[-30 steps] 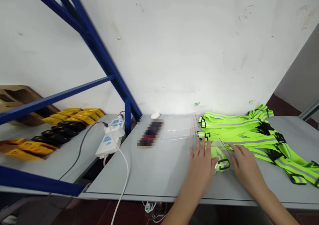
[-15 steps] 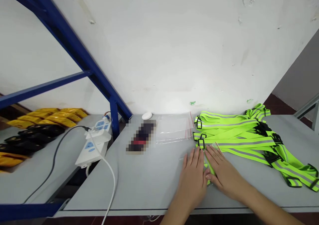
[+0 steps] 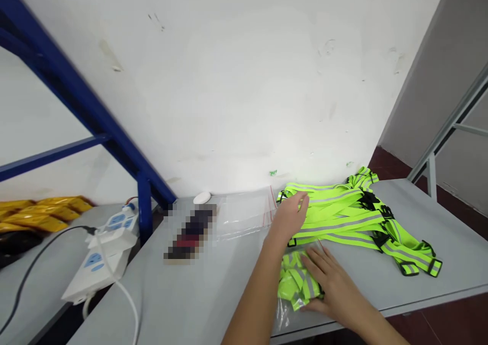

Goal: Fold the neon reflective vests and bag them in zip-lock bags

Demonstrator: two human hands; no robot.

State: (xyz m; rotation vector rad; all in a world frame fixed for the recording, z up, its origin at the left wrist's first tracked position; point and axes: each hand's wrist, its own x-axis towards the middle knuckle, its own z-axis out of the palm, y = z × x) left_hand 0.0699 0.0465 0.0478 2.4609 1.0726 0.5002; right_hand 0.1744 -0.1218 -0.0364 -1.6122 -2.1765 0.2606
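Observation:
My left hand [image 3: 290, 216] reaches forward onto the near end of a pile of neon-yellow reflective straps [image 3: 343, 215], fingers curled at their edge; whether it grips them I cannot tell. My right hand [image 3: 324, 279] lies flat, fingers out, on a folded neon strap inside a clear plastic bag [image 3: 295, 284] near the table's front edge. A stack of clear zip bags [image 3: 244, 215] with red seal lines lies just left of the strap pile.
The grey table [image 3: 213, 294] stands against a white wall. On it lie a dark blurred object [image 3: 188, 233] and a small white oval item [image 3: 202, 198]. A white power strip [image 3: 101, 253] with cables lies at left beside a blue rack post [image 3: 145, 210]. Yellow packets [image 3: 41, 212] sit far left.
My left hand left the bagged strap and reached up onto the strap pile. My right hand stayed pressing on the bagged strap. The view swung left and down.

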